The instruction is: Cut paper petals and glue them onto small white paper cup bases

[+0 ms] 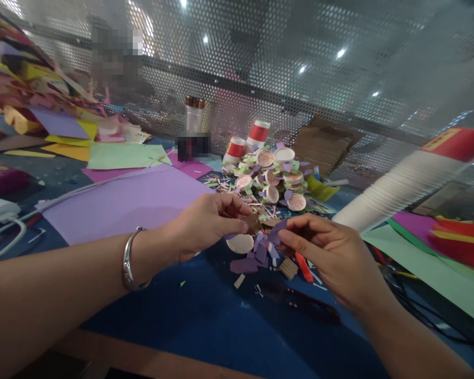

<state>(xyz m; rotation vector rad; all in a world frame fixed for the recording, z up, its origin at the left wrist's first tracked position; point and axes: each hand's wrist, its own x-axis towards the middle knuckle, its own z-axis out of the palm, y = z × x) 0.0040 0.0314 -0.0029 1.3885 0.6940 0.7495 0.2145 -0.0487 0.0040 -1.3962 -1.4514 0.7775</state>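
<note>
My left hand [209,223], with a silver bangle on its wrist, pinches a small brown cardboard piece [253,224]. Close on its right, my right hand [327,250] holds a purple paper piece [277,231] between thumb and fingertips. The two pieces are almost side by side; whether they touch is unclear. Below them lie purple paper scraps [247,265], a white disc [239,243], a corrugated cardboard bit [288,268] and a red strip [303,267]. Nearer me on the blue table [221,326] is a long dark tool [312,304], its kind hard to make out.
Behind the hands, paper-cup pieces trimmed with green and purple paper [272,179] are heaped. A tall stack of white cups [398,181] leans at right. Purple sheets [142,195] spread at left beside a white cable [23,226]. A perforated metal screen [237,68] stands behind.
</note>
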